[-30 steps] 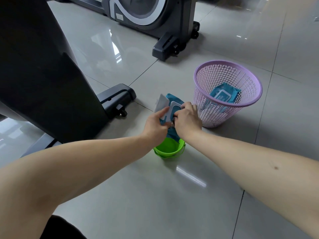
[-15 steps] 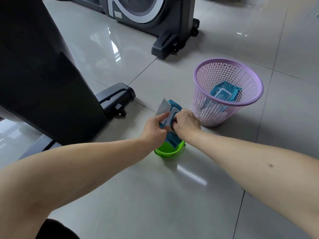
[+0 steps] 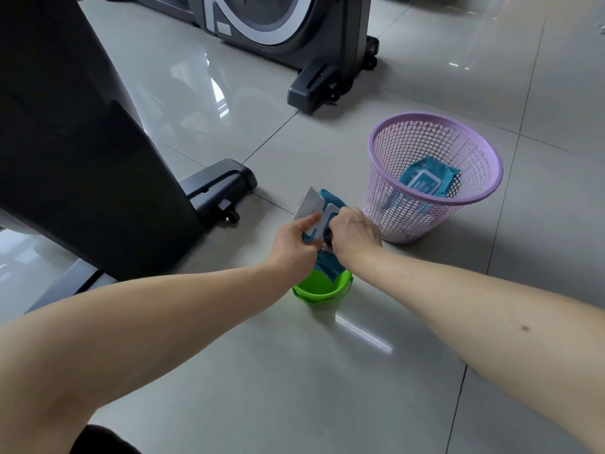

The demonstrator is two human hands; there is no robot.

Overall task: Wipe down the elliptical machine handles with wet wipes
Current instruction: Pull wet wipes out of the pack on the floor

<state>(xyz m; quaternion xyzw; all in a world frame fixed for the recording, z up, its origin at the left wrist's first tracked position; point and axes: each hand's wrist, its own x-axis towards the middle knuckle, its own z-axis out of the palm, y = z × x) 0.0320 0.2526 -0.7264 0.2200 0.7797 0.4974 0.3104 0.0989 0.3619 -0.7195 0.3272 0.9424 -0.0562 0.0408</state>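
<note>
**Both hands on the wipe pack, lid up**

Left hand (image 3: pixel 296 245) pinches the blue wet-wipe pack (image 3: pixel 324 257) by its near side, thumb lying on the raised white flip lid (image 3: pixel 309 206). Right hand (image 3: pixel 355 235) is curled down over the pack's opening; its fingertips are hidden, so whether they already hold a wipe cannot be told. The pack stands upright with its lower end inside the small green bucket (image 3: pixel 322 288), on the tiled floor (image 3: pixel 294 371) just beside the lilac mesh basket (image 3: pixel 435 178). A second blue pack (image 3: pixel 425 178) lies in that basket.

This looks like the fetching step: no wipe is free, and no handle of the elliptical machine (image 3: pixel 288 34) is in view, only its base at the floor's far edge. The next move likely calls for a steady hold by the left hand while the right draws one sheet clear, without dragging a chain of sheets out or tipping the light bucket.
</note>
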